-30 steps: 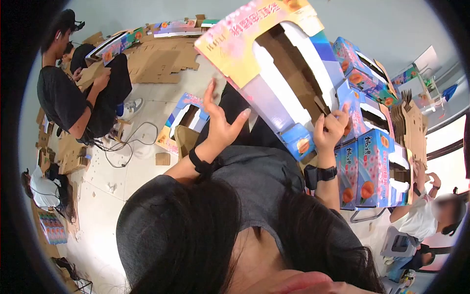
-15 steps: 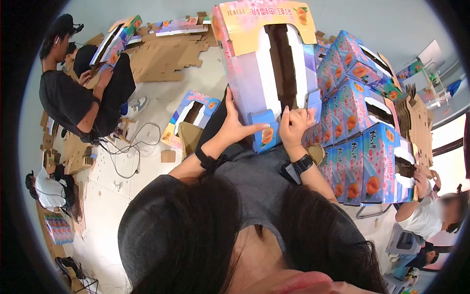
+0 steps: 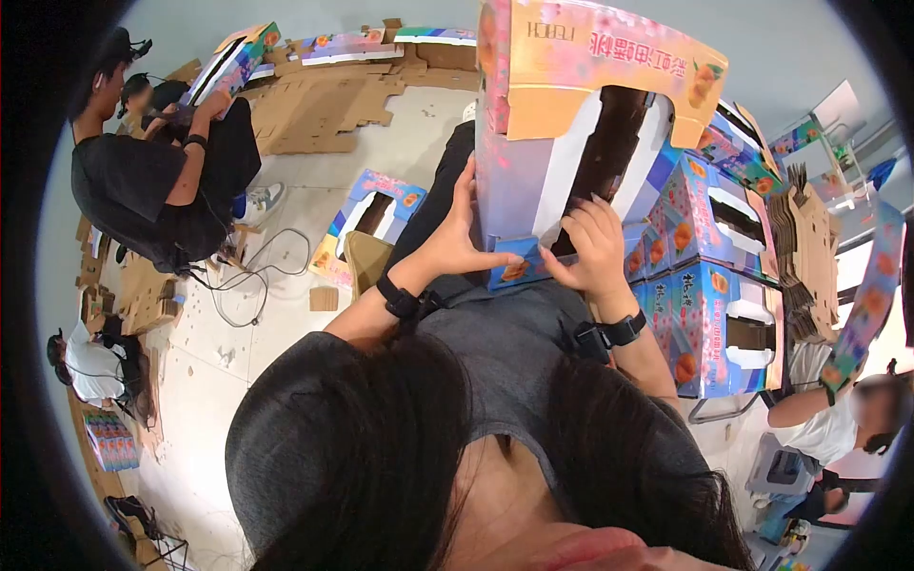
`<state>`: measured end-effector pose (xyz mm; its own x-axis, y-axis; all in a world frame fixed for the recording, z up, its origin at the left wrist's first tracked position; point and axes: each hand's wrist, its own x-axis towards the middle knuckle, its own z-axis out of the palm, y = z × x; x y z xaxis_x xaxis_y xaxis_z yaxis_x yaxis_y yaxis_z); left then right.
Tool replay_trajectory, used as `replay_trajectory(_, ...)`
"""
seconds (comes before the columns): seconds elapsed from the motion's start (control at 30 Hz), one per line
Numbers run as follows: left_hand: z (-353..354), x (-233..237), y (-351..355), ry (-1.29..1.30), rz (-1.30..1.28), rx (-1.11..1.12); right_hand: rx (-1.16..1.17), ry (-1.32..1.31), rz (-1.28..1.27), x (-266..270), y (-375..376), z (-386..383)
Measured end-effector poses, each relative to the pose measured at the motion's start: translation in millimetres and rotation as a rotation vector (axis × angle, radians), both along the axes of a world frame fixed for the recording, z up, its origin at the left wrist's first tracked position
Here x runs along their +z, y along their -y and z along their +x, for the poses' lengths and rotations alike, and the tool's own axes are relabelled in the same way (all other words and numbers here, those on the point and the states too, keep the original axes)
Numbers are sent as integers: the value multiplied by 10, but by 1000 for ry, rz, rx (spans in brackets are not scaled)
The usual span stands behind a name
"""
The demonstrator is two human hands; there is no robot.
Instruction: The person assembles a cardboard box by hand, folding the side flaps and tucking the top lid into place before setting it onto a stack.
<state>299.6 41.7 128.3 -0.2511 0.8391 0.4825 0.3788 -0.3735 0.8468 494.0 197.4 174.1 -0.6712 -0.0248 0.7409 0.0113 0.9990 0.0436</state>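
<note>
A printed cardboard fruit box [image 3: 528,186] with a peach-coloured top panel and a long dark opening stands on my lap, tilted slightly right. My left hand [image 3: 462,246] grips its left side, fingers along the wall and thumb over a blue flap [image 3: 515,270] at the near edge. My right hand [image 3: 592,246] is at the near end of the opening. Its bent fingers reach over the opening's edge, and the thumb touches the panel beside the blue flap. The box's far side and underside are hidden.
Finished-looking printed boxes [image 3: 700,314] are stacked at my right, beside flat brown cardboard [image 3: 804,257]. Another printed box [image 3: 367,224] lies on the floor at left, near a cable [image 3: 249,309]. Co-workers sit at left; a person at right holds a printed strip [image 3: 868,305].
The box has shifted right and now leans right. My right hand has moved right with it, its fingers less curled. The person at right has left the stacked box and raised a printed strip.
</note>
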Motion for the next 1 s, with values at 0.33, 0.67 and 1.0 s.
replay_trajectory(0.33, -98, 46, -183, -69, -10, -33, -28, 303, 146, -316, -341, 158)
replay_trajectory(0.67, -153, 167, -261, -93, -22, -50, -31, 183, 206, -441, -335, 127)
replay_trajectory(1.0, -272, 211, -81, -69, 39, -56, -131, 5, 266, 0, -154, 332)
